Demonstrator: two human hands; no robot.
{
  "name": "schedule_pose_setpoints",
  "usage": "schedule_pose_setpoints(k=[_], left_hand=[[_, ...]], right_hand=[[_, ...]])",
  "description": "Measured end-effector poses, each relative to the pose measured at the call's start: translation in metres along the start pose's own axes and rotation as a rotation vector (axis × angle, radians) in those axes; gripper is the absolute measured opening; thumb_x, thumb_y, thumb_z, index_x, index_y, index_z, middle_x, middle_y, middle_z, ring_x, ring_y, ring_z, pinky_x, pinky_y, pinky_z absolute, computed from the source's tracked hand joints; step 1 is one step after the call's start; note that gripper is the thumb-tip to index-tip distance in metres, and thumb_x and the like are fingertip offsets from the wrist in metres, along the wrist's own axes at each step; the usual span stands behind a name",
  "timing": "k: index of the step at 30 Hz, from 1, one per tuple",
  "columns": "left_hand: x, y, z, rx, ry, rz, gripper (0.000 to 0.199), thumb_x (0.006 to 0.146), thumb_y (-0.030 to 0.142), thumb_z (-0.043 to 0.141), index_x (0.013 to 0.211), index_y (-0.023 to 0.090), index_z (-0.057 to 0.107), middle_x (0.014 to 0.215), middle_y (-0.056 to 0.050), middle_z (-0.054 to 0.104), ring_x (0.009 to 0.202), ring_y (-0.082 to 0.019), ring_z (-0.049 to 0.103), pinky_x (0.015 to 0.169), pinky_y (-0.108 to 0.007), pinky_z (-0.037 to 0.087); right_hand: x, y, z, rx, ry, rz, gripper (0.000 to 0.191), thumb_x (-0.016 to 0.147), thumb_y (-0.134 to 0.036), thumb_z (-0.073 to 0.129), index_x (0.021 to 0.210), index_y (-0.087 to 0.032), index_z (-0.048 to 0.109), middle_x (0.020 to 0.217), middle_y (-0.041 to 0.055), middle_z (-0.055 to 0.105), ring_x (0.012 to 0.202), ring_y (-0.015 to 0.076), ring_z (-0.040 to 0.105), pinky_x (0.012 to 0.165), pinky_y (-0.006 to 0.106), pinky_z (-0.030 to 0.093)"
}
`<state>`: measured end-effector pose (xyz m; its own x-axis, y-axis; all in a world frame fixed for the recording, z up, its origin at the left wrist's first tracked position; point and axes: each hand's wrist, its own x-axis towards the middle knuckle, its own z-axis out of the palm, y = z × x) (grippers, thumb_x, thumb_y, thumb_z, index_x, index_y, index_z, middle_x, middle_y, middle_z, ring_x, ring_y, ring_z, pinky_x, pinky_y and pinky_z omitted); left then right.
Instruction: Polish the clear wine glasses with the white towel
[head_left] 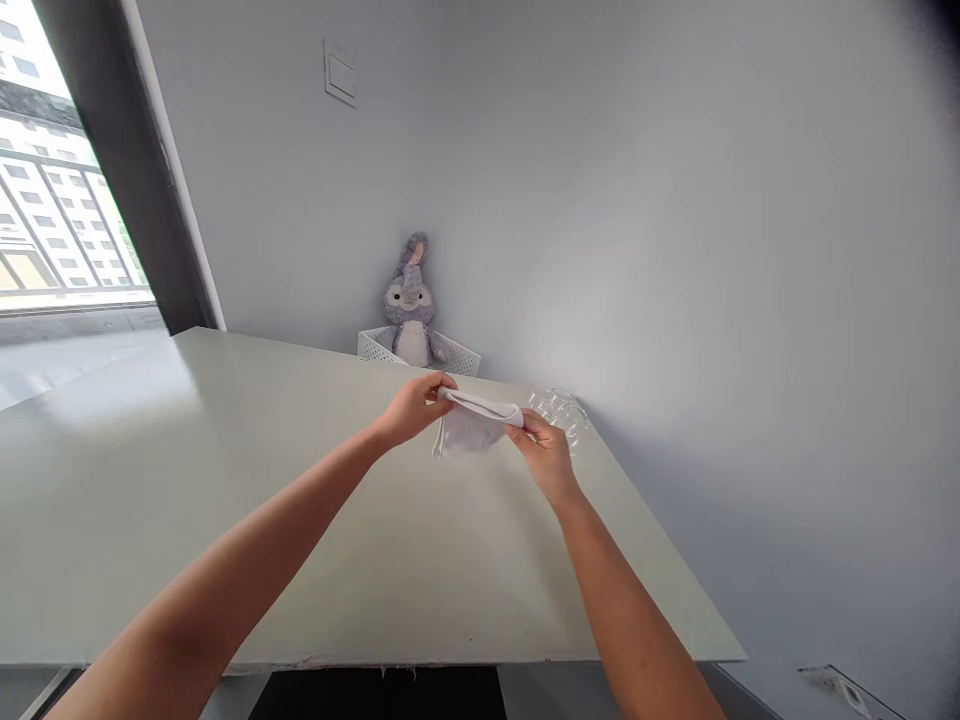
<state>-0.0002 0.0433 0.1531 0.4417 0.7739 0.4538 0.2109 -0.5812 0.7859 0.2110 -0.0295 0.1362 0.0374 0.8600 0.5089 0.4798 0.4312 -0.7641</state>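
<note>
The white pouch (472,430) is held above the bench (315,540), stretched between the person's two hands. The left grip (411,410) is closed on the left end of its folded top edge, thumb and fingers pinched together; the right grip (547,455) is closed in the same way on the right end, which sits lower and nearer the person. The thick top edge runs slantwise from one grip to the other, with a narrow gap showing along it. The thin, pale body of the pouch hangs below and between the two grips, its lower part too faint to make out clearly. A white cord (436,440) dangles at its left side, just below the left grip.

Just beyond the right grip, a clear, shiny object (561,405) lies near the wall. Farther back, a plush rabbit (412,340) sits in a white basket (375,346) at the corner.
</note>
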Motion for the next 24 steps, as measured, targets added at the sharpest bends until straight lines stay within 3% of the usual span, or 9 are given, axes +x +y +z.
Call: schedule_pose_setpoints(k=[2,6,7,8,10,14,17,19,24], left_hand=[[-0.008,0.005,-0.007,0.085,-0.080,0.043,0.018,0.075,0.033,0.051,0.084,0.018,0.057,0.080,0.000,0.058,0.075,-0.013,0.053,0.070,-0.023,0.042],[-0.045,-0.011,-0.017,0.179,-0.636,-0.038,0.027,0.073,0.038,0.057,0.096,0.025,0.061,0.091,0.000,0.064,0.085,-0.016,0.058,0.075,-0.025,0.044],[-0.054,-0.017,-0.016,0.186,-0.701,-0.084,0.030,0.074,0.040,0.056,0.101,0.027,0.060,0.095,0.000,0.065,0.088,-0.016,0.059,0.075,-0.025,0.045],[-0.061,-0.023,-0.012,0.209,-0.700,-0.120,0.033,0.075,0.041,0.054,0.105,0.028,0.059,0.101,0.000,0.064,0.092,-0.017,0.058,0.077,-0.026,0.045],[-0.071,-0.032,0.005,0.293,-0.568,-0.153,0.035,0.080,0.040,0.047,0.112,0.029,0.055,0.116,-0.002,0.058,0.104,-0.020,0.054,0.085,-0.031,0.044],[-0.073,-0.045,0.068,0.393,-0.400,-0.189,0.049,0.082,0.030,0.038,0.132,0.024,0.036,0.145,-0.008,0.024,0.130,-0.027,0.027,0.101,-0.043,0.031],[-0.062,-0.062,0.118,0.447,-0.399,-0.292,0.063,0.080,0.028,0.039,0.139,0.016,0.019,0.146,-0.016,0.015,0.133,-0.033,0.012,0.102,-0.053,0.022],[-0.051,-0.076,0.143,0.509,-0.411,-0.345,0.064,0.080,0.027,0.036,0.138,0.007,0.019,0.144,-0.022,0.014,0.133,-0.036,0.008,0.103,-0.058,0.015],[-0.013,-0.104,0.171,0.584,-0.461,-0.236,0.065,0.083,0.037,0.032,0.135,0.000,0.021,0.144,-0.024,0.011,0.134,-0.033,0.002,0.106,-0.052,0.008]], right_hand=[[-0.013,0.000,-0.004,-0.070,-0.029,-0.006,0.022,0.080,-0.034,0.053,0.095,-0.024,0.066,0.103,0.0040,0.060,0.097,0.0194,0.053,0.080,0.030,0.044],[-0.070,0.024,-0.010,-0.200,-0.307,0.090,0.029,0.080,-0.024,0.049,0.104,-0.031,0.063,0.113,0.0030,0.057,0.107,0.0195,0.050,0.089,0.035,0.043],[-0.085,0.032,-0.011,-0.212,-0.358,0.150,0.029,0.080,-0.024,0.048,0.104,-0.031,0.063,0.116,0.0028,0.056,0.108,0.0196,0.050,0.087,0.034,0.044],[-0.100,0.039,-0.013,-0.211,-0.372,0.219,0.029,0.081,-0.025,0.046,0.104,-0.031,0.063,0.117,0.0033,0.056,0.106,0.0198,0.051,0.083,0.034,0.046],[-0.125,0.051,-0.017,-0.191,-0.338,0.332,0.027,0.083,-0.028,0.044,0.101,-0.028,0.064,0.113,0.0049,0.058,0.096,0.0196,0.056,0.075,0.031,0.048],[-0.157,0.062,-0.017,-0.116,-0.189,0.452,0.028,0.083,-0.035,0.044,0.094,-0.021,0.066,0.090,0.0067,0.065,0.077,0.0186,0.060,0.070,0.030,0.048],[-0.170,0.065,-0.011,-0.102,-0.097,0.457,0.029,0.083,-0.038,0.044,0.089,-0.020,0.066,0.085,0.0069,0.066,0.077,0.0198,0.060,0.071,0.030,0.048],[-0.173,0.066,-0.006,-0.116,-0.053,0.438,0.029,0.083,-0.039,0.045,0.087,-0.020,0.067,0.089,0.0073,0.066,0.080,0.0208,0.060,0.071,0.029,0.048],[-0.170,0.068,0.000,-0.164,-0.010,0.430,0.028,0.082,-0.039,0.045,0.085,-0.021,0.067,0.089,0.0072,0.066,0.080,0.0209,0.061,0.070,0.028,0.049]])
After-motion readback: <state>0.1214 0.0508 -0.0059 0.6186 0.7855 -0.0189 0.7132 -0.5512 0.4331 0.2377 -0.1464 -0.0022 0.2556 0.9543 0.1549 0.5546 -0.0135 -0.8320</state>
